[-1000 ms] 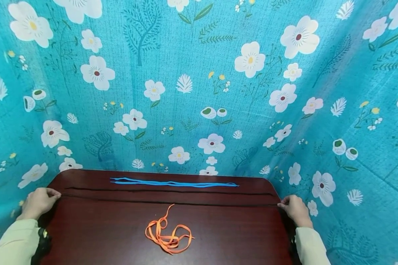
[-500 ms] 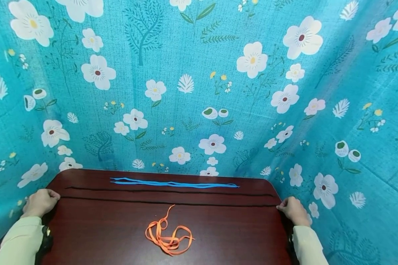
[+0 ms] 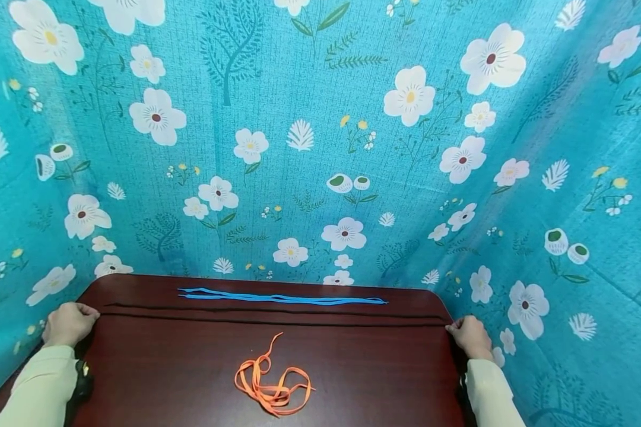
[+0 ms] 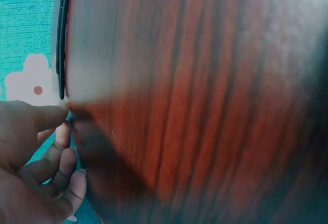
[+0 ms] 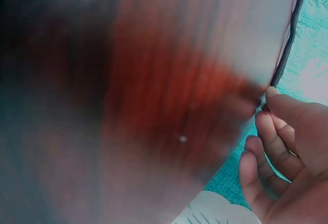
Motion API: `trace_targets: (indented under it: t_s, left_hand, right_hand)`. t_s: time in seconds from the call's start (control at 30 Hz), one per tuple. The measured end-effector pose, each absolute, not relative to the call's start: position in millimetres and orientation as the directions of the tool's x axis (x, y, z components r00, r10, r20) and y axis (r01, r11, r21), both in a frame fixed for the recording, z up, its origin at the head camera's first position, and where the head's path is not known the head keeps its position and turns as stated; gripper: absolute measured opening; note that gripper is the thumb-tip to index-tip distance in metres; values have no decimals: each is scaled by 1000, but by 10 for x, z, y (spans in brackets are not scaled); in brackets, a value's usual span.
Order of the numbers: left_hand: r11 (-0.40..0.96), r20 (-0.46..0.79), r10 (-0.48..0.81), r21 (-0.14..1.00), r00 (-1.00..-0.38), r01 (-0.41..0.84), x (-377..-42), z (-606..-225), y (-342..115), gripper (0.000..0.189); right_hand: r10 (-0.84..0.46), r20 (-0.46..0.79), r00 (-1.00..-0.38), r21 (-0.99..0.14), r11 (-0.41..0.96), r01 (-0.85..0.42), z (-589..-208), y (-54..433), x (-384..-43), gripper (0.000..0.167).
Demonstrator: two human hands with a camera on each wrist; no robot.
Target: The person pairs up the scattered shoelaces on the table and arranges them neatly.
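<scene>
A thin black shoelace point(image 3: 278, 324) is stretched nearly straight across the table, one end in each hand. My left hand point(image 3: 70, 323) pinches its left end between thumb and fingertips at the table's left edge. At the right edge, my right hand point(image 3: 470, 337) pinches the other end. Just behind lies a second black shoelace point(image 3: 272, 311), almost parallel and very close at the right end. In the left wrist view, dark lace point(image 4: 62, 39) runs to my thumb tip. The right wrist view shows lace point(image 5: 293, 34) meeting my thumb and finger.
Blue laces point(image 3: 310, 300) lie lengthwise near the back edge of the dark red-brown table point(image 3: 165, 367). A tangled orange lace point(image 3: 256, 379) sits at the middle front. Floral turquoise cloth point(image 3: 310, 207) hangs behind the table and at both sides.
The held black lace has shifted slightly away from me, narrowing the gap to the second black lace, most at the right. Both hands keep their pinch; the other laces lie as before.
</scene>
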State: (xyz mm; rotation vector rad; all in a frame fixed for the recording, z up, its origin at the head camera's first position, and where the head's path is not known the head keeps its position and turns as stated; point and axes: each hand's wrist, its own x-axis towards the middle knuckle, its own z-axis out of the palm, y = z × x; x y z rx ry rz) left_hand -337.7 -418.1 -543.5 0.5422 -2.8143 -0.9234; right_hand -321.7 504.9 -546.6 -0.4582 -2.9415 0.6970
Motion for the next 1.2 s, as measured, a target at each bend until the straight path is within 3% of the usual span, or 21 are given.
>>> trace_targets:
  t_s: [0.2, 0.6, 1.2]
  left_hand:
    - [749, 41, -411, 585, -911, -312, -3429, -5478, -4136, 21]
    - [694, 50, -463, 641, -885, -327, -3553, -5487, -3997, 22]
    - [705, 54, -449, 634, -892, -317, -3592, -5503, -3990, 24]
  right_hand:
    - [305, 8, -952, -463, 845, 267, -5431, 5038, -3263, 22]
    - [317, -11, -948, -459, 841, 287, -5355, 5048, -3318, 26]
    - [344, -2, -939, -457, 835, 307, -5333, 5016, -3316, 26]
